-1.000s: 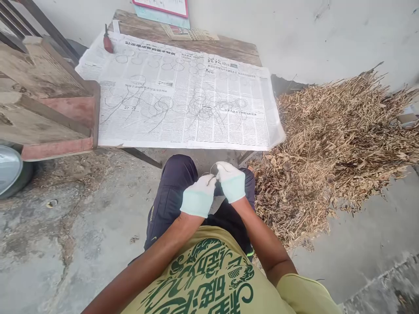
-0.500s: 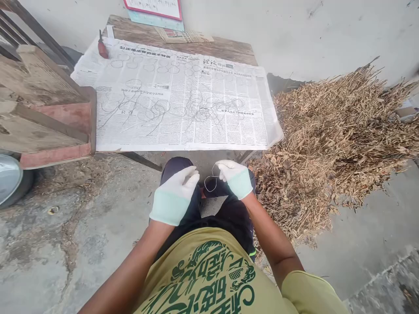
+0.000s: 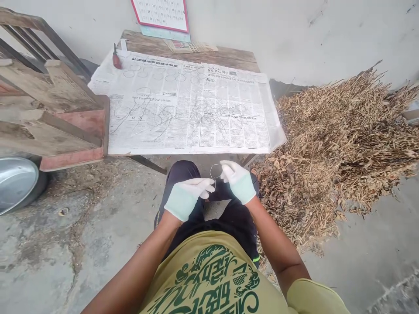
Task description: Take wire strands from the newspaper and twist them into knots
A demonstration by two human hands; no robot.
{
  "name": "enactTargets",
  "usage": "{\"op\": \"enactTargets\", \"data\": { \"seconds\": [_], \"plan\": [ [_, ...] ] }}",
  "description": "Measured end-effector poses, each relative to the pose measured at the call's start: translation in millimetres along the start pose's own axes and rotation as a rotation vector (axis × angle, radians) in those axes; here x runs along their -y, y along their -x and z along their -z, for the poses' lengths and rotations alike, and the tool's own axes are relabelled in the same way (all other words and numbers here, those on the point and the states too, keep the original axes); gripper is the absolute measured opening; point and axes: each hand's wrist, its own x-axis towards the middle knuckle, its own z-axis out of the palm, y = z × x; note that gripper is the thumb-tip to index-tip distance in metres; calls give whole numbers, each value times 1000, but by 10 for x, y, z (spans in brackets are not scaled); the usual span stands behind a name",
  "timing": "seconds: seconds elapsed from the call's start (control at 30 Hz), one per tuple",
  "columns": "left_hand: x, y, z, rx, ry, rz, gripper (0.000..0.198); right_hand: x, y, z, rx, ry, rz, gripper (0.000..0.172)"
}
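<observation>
Both my hands wear white gloves and meet above my knees. My right hand (image 3: pixel 238 181) pinches a thin wire loop (image 3: pixel 215 171) at its right side. The fingertips of my left hand (image 3: pixel 186 197) close on the loop's lower left end. In front of me a low wooden table (image 3: pixel 229 56) is covered by a spread newspaper (image 3: pixel 193 107). Several wire rings and loose bent wires (image 3: pixel 209 111) lie on the paper. A red-handled tool (image 3: pixel 116 59) rests at the paper's far left corner.
A heap of dry straw and husks (image 3: pixel 334 144) fills the floor to my right. A wooden cart (image 3: pixel 49 117) stands at left, a metal basin (image 3: pixel 18 183) below it. A calendar (image 3: pixel 161 14) hangs on the wall behind the table. The floor is rough concrete.
My left hand drew away from the wire, then came back to pinch the loop's left end. The loop now sits a little higher between both hands. The view shifted slightly.
</observation>
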Motion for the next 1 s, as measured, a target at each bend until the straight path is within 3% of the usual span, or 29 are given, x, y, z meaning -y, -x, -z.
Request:
{"op": "enactTargets", "data": {
  "seconds": [0.07, 0.17, 0.27, 0.4, 0.57, 0.77, 0.9, 1.0],
  "plan": [
    [23, -17, -16, -59, 53, -13, 43, 4, 62, -14, -27, 75, -8, 34],
    [46, -41, -53, -117, 85, -22, 45, -58, 191, -117, 33, 153, -52, 29],
    [86, -60, -80, -127, 52, -36, 44, -161, 279, -256, 82, 124, -85, 20],
    [221, -119, -72, -113, -23, -90, 47, -236, 290, -339, 66, 107, -65, 23],
    [416, -190, -53, -161, -149, -139, 48, -272, 286, -299, 61, 382, 116, 31],
    [524, -144, -76, -173, -343, -129, 39, -302, 264, -241, 141, 990, 440, 34],
    [554, -97, -96, -145, -525, -188, 37, -243, 179, -198, 324, 1161, 485, 17],
    [569, -71, -114, -116, -607, -259, 35, -222, 114, -168, 385, 1166, 489, 15]
  ]
}}
